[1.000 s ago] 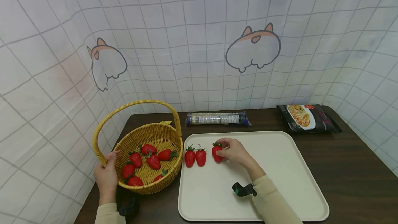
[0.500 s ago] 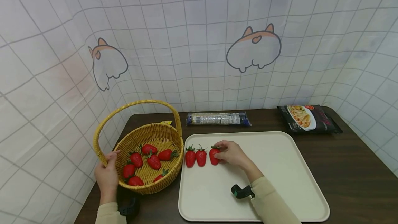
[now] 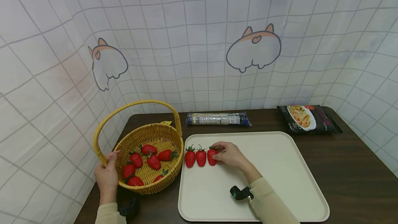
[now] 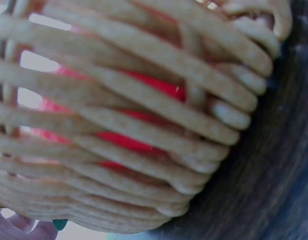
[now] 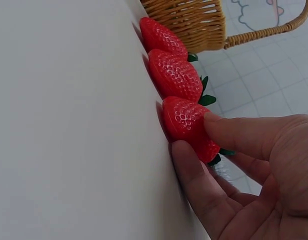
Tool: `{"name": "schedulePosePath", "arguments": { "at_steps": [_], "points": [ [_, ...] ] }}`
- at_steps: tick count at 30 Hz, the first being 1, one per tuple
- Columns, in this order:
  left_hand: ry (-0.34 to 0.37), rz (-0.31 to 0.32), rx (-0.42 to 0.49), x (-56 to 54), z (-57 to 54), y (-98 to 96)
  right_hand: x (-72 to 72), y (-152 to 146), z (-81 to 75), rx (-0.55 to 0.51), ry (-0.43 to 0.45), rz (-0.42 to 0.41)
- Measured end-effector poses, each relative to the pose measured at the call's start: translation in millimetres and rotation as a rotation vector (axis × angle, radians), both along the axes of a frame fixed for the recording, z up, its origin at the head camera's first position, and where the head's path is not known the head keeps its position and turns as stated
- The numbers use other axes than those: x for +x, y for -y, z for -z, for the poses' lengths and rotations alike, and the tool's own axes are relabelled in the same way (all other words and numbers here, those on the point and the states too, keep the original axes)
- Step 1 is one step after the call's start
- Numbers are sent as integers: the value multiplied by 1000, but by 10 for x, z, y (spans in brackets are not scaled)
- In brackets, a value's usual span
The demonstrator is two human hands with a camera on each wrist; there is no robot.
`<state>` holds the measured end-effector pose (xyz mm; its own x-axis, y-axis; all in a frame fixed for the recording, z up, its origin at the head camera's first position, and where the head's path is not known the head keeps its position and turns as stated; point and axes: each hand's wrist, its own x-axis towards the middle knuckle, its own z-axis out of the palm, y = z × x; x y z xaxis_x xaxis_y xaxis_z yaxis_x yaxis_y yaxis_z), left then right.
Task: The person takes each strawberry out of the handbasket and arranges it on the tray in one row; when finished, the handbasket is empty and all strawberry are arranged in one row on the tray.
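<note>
My right hand (image 3: 231,155) pinches a strawberry (image 5: 186,122) between thumb and fingers on the white tray (image 3: 255,182). Two more strawberries lie to its left in a row, one in the middle (image 3: 201,157) and one at the tray's left edge (image 3: 190,158), leafy ends toward the wall. At the left side of the yellow wicker basket (image 3: 169,180), my left hand (image 3: 106,177) grips the basket where the handle (image 3: 99,148) meets the rim. Several strawberries (image 3: 153,162) lie inside the basket. Its weave fills the left wrist view, with red showing through the gaps.
Behind the tray lies a long clear-and-blue packet (image 3: 217,118). A black noodle packet (image 3: 309,118) sits at the back right of the dark wooden table (image 3: 357,168). A small yellow item (image 3: 166,122) shows behind the basket. A white gridded curtain (image 3: 199,44) hangs behind.
My right hand has slid its strawberry leftward along the tray, closer to the middle strawberry. The left hand and basket stay where they were.
</note>
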<state>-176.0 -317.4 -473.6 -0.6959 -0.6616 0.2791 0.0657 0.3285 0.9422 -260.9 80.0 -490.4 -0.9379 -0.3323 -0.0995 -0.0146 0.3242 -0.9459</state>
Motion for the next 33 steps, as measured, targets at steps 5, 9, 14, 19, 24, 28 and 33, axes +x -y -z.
{"name": "schedulePosePath", "arguments": {
  "at_steps": [5,9,14,19,24,28,33],
  "points": [
    [13,0,6,10,-4,-3,-2,4,27,8,-19,-4],
    [14,-3,1,16,-14,-13,-4,11,30,29,-28,-3],
    [2,4,-8,15,-18,-19,1,11,17,30,-29,-9],
    [-3,-1,-14,14,-18,-23,4,12,18,35,-22,-9],
    [-5,0,-14,6,-8,-27,11,13,2,47,-18,19],
    [1,-1,-15,8,2,-14,9,-6,-43,94,-53,84],
    [8,-17,-18,17,13,-5,-4,-43,-114,116,-123,178]
  ]
}}
